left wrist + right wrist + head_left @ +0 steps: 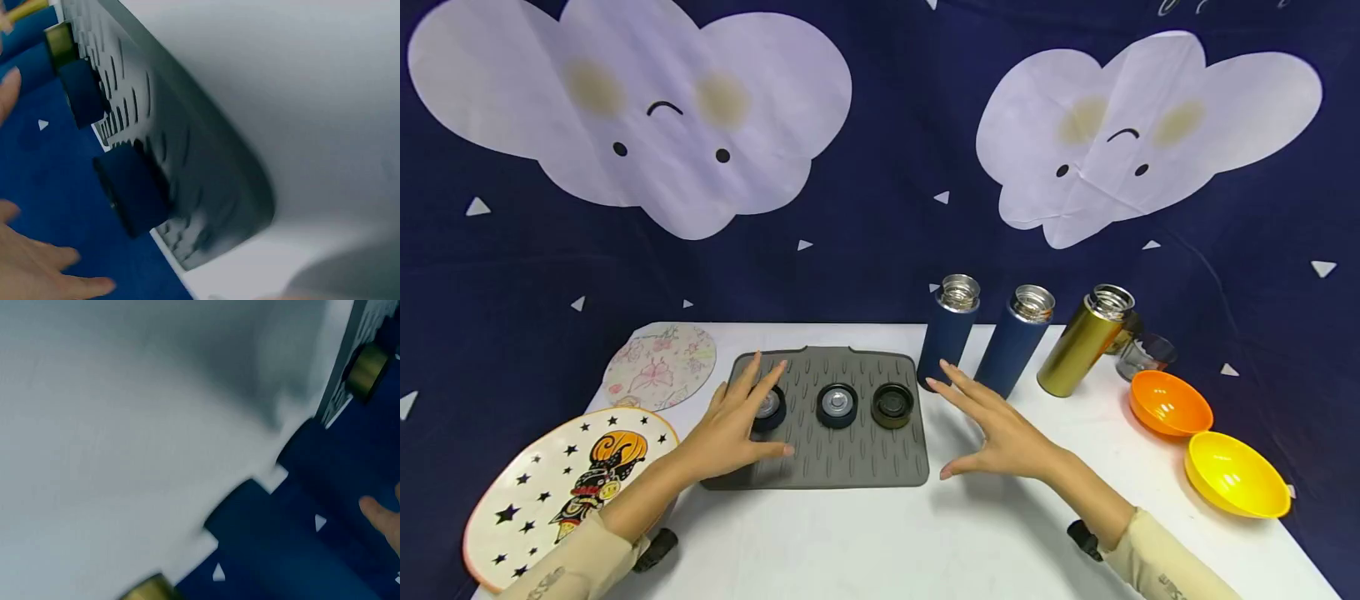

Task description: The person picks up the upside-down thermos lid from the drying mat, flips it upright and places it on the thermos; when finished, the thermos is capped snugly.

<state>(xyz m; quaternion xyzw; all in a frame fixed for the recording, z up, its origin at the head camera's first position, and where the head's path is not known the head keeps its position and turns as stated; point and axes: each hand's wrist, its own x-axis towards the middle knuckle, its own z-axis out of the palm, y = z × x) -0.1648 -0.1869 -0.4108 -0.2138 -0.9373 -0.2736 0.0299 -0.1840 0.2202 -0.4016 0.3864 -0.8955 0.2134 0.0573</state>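
My left hand (722,437) hovers over the left part of a grey ridged mat (865,468), its fingers spread and holding nothing. Beside those fingers lies a dark blue bottle lid (771,406), partly covered by the hand in the head view. A second blue lid (837,405) sits mid-mat, and an olive-gold lid (892,406) rests to its right. With thumb and fingers apart, my right hand (1000,433) is past the mat's right edge, in front of two lidless blue bottles (946,342). To their right stands a gold bottle (1081,348), its steel mouth uncovered.
An orange bowl (1171,403), a yellow bowl (1236,475) and a clear glass cup (1145,357) occupy the right side. At left are a starred plate (512,467) and a round floral mat (662,367). A dark blue cloud-print cloth (887,167) hangs behind the white table (820,542).
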